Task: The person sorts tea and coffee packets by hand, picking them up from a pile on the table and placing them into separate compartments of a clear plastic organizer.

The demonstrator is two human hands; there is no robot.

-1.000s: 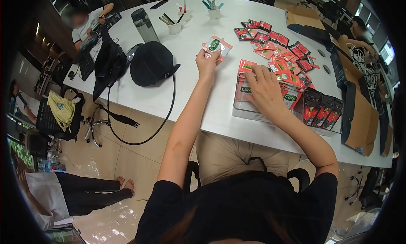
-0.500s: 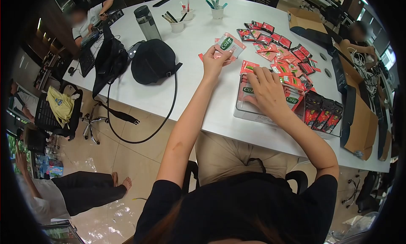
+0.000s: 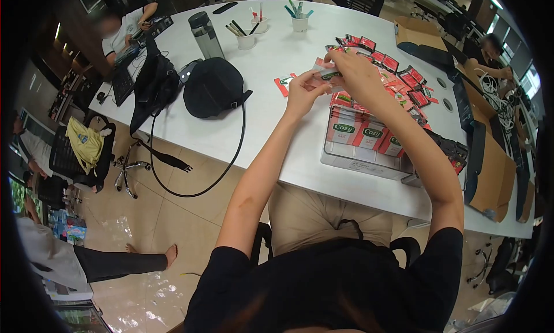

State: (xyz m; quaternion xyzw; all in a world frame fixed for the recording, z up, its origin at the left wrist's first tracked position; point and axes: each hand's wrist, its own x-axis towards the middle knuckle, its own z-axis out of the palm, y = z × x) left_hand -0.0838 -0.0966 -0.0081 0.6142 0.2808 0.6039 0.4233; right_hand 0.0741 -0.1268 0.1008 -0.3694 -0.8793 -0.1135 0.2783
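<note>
My left hand (image 3: 304, 95) and my right hand (image 3: 356, 73) meet above the table, both closed on a pink and white Cozy packet (image 3: 329, 76). Just below them stands a clear box (image 3: 363, 167) with upright Cozy packets (image 3: 371, 133) inside. Behind and right of my right hand, many red packets (image 3: 411, 78) lie in a loose pile. Another red and white packet (image 3: 284, 84) rests on the table left of my left hand. My right forearm partly hides a second container of black and red packets (image 3: 456, 151).
A black cap (image 3: 213, 88), a black bag (image 3: 154, 82) and a bottle (image 3: 206, 36) stand on the left of the table (image 3: 271, 56). Cups of pens (image 3: 299, 23) are at the back. Open cardboard boxes (image 3: 493, 171) line the right edge. Other people sit or stand nearby.
My right hand has moved from the clear box up and left to the packet in my left hand. The upright Cozy packets now show more fully. At the lower left, a person's legs have shifted.
</note>
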